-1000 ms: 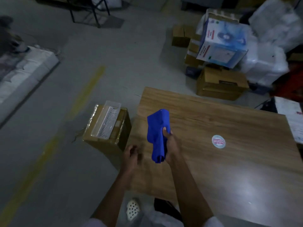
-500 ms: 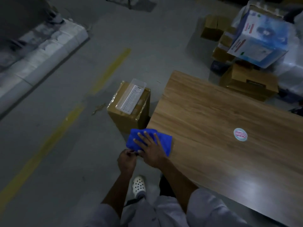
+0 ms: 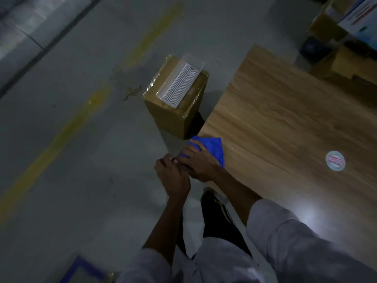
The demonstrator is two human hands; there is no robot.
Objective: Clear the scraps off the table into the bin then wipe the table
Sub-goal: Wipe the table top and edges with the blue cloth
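No scraps show on the desk [image 3: 285,119], so the clearing looks done. The wiping looks just begun. The blue cloth [image 3: 216,148] lies at the desk's near left edge, and most of the top is left to wipe. The right hand [image 3: 195,162] lies on the cloth and presses it down, fingers laid over it. The left hand [image 3: 173,176] sits just beside it, off the edge, fingers curled. I cannot tell if it holds anything.
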